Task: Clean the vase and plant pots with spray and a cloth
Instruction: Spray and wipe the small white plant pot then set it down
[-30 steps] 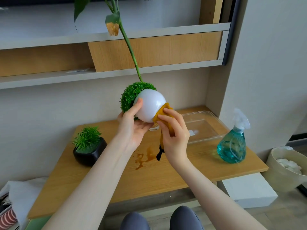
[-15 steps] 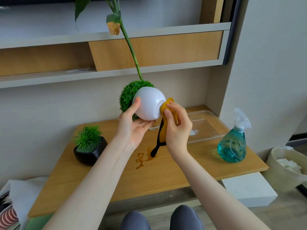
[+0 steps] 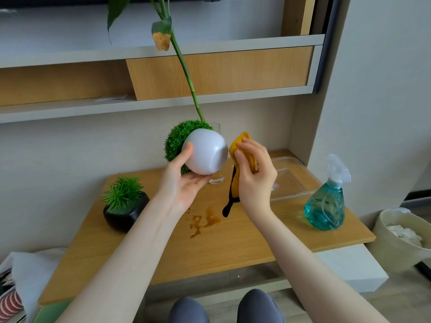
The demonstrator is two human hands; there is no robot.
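My left hand (image 3: 184, 180) holds a round white plant pot (image 3: 205, 152) tipped on its side above the table, its green ball plant (image 3: 178, 138) pointing away to the left. My right hand (image 3: 254, 176) grips a yellow cloth (image 3: 242, 150) with a black edge, just right of the pot's base and a little apart from it. A glass vase (image 3: 215, 179) with a tall green stem (image 3: 184, 66) stands behind the pot, mostly hidden. A black pot (image 3: 126, 213) with a spiky green plant sits at the table's left. A teal spray bottle (image 3: 326, 206) stands at the right.
The wooden table (image 3: 233, 243) has a brown liquid stain (image 3: 203, 221) near its middle. A clear plastic tray (image 3: 291, 180) lies at the back right. Shelves (image 3: 163, 101) run along the wall above. A beige bin (image 3: 403, 238) stands on the floor at right; fabrics (image 3: 21, 276) lie at lower left.
My right hand has slid the cloth off the pot's base to the right, leaving a small gap. My left hand has turned the pot so its base faces more to the right.
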